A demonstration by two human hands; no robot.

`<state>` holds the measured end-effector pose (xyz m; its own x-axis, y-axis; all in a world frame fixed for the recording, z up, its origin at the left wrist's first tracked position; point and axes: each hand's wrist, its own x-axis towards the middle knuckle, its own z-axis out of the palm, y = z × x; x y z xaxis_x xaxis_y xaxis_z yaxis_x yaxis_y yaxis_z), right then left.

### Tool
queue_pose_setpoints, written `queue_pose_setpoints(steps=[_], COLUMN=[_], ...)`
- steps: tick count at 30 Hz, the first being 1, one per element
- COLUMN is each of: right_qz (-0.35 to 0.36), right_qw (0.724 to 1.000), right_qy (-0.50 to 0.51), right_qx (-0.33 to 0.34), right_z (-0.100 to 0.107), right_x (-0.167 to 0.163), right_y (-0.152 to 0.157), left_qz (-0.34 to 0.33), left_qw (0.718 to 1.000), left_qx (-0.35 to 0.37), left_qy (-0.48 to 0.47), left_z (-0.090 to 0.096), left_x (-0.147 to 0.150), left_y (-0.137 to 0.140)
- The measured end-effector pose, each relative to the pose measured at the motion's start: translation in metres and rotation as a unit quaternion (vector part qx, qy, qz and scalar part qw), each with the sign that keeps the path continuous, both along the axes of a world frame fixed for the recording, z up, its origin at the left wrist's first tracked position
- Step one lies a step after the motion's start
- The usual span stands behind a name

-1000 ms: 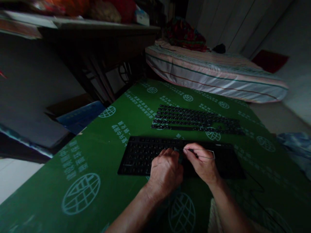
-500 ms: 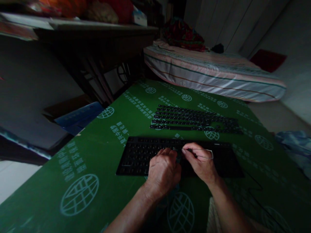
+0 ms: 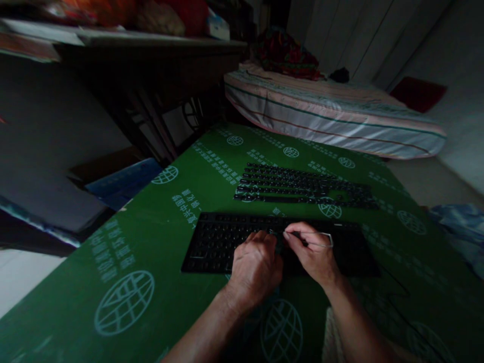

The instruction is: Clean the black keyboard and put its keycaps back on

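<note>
A black keyboard (image 3: 212, 237) lies on the green board before me, and both my hands are over its middle. My right hand (image 3: 312, 252) pinches a thin bent metal wire, seemingly a wire keycap puller (image 3: 329, 240), whose squared end sticks out beyond the knuckles. Close beside it, my left hand (image 3: 257, 259) is closed with the fingers curled down. Whatever those left fingers grip is hidden under the hand. Behind the keyboard, loose black keycaps (image 3: 280, 182) are laid out in rows, with a gap in the rows towards the right.
The printed green board (image 3: 124, 252) carries everything. A cable (image 3: 401, 295) runs from the keyboard's right side. Beyond the board stands a bed with a striped cover (image 3: 340, 118). A dark table (image 3: 151, 50) with bags on it stands at the left.
Hardly anything differs. Both hands keep their places over the keyboard, and the wire stays in the right hand with only a very slight shift.
</note>
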<state>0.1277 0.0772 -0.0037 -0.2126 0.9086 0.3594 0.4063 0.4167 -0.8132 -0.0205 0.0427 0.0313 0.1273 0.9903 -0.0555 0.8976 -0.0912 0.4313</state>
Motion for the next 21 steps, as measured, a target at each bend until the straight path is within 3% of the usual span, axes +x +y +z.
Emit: queue_pose_setpoints(steps=[21], right_qz=[-0.006], right_qw=[1.0], right_qy=[0.018], right_qx=[-0.014], right_z=[0.0033], right_x=[-0.0017], right_y=[-0.0006], left_qz=[-0.007], left_qw=[1.0], left_qx=[0.006], left_qy=[-0.003], left_z=[-0.0014], left_x=[0.0016], left_y=[-0.0009])
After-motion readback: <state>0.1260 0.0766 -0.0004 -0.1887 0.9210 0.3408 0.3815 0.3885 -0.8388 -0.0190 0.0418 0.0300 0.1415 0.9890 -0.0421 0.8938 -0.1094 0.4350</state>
